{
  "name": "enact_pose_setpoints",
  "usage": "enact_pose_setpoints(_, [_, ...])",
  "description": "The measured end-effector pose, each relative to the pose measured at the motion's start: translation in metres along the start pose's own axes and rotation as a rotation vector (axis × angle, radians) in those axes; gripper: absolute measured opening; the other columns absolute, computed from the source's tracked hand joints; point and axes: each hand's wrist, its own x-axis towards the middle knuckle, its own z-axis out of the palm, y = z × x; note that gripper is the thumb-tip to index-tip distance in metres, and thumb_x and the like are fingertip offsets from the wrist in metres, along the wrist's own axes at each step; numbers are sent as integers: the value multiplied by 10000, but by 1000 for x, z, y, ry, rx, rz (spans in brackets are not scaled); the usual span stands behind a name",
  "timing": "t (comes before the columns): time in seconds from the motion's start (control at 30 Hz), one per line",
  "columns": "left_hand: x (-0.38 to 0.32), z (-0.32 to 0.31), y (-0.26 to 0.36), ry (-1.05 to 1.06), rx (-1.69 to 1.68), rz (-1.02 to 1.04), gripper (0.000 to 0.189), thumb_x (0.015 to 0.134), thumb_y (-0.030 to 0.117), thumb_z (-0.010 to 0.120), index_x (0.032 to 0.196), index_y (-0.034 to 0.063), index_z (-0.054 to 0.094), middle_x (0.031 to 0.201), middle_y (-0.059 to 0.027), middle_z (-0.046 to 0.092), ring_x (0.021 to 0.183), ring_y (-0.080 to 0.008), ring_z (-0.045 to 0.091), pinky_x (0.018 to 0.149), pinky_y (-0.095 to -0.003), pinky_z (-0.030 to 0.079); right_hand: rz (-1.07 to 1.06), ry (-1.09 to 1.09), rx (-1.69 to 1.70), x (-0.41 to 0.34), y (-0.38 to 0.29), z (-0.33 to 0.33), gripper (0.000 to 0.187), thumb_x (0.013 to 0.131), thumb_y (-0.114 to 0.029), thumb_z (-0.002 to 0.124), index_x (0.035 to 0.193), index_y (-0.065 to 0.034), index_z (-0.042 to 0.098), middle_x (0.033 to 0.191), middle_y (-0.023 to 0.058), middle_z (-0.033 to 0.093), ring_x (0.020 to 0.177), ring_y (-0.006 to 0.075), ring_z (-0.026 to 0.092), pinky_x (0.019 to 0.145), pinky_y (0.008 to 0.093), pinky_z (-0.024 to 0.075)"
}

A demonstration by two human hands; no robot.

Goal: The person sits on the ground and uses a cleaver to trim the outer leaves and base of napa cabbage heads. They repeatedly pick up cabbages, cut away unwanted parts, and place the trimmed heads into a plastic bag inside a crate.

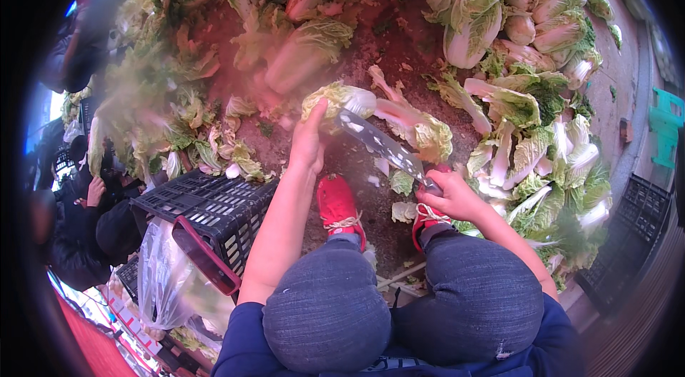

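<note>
My left hand [310, 136] holds a small napa cabbage [342, 101] above the floor, in front of my knees. The knife blade [382, 144], broad and flecked with pale bits, has its far end against or just beside the white base of this cabbage. My right hand [449, 196] is closed around the knife's handle [432, 187]. Just right of the held cabbage, a long leaf with a pale rib [415, 128] lies on the floor. A larger whole napa cabbage [306, 53] rests beyond my left hand.
A black plastic crate [214, 206] stands left of my legs, with a clear plastic bag [160, 275] beside it. Whole cabbages [556, 18] are piled at upper right, above loose leaves [530, 163]. More leaves heap at left. People in dark clothes [80, 227] are at far left. A green plastic stool [666, 125] stands far right.
</note>
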Motion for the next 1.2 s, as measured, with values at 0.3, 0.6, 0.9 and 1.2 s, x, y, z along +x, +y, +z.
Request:
enact_pose_setpoints(0.3, [-8,9,-4,-14,-71,-78,505,853,386,671,1203,57,518,1110,-72,591,1019,-195,555,923,-378,426,20,18,23,-4,3,5,245,836,-213,653,881,14,571,643,151,562,574,239,548,568,350,427])
enact_pose_setpoints(0.6, [-9,5,-10,30,-26,-92,587,819,417,698,1286,147,466,1232,-32,537,1122,-189,504,968,-412,403,434,292,462,6,14,3,188,888,-245,608,871,-85,511,519,-50,426,391,53,398,362,226,310])
enact_pose_setpoints(0.9, [-4,-24,-28,6,-158,-59,655,809,376,709,1335,131,405,1278,-52,508,1151,-205,493,981,-392,410,577,339,555,11,26,-7,194,868,-225,578,810,-66,484,559,-16,451,415,82,399,376,254,324])
enact_pose_setpoints(1.2, [-15,-29,-41,-79,-51,34,569,810,159,691,1296,67,409,1242,-81,536,1103,-208,545,939,-373,448,277,465,-72,-36,22,-31,215,801,-187,631,883,4,579,607,67,538,509,119,483,501,283,393])
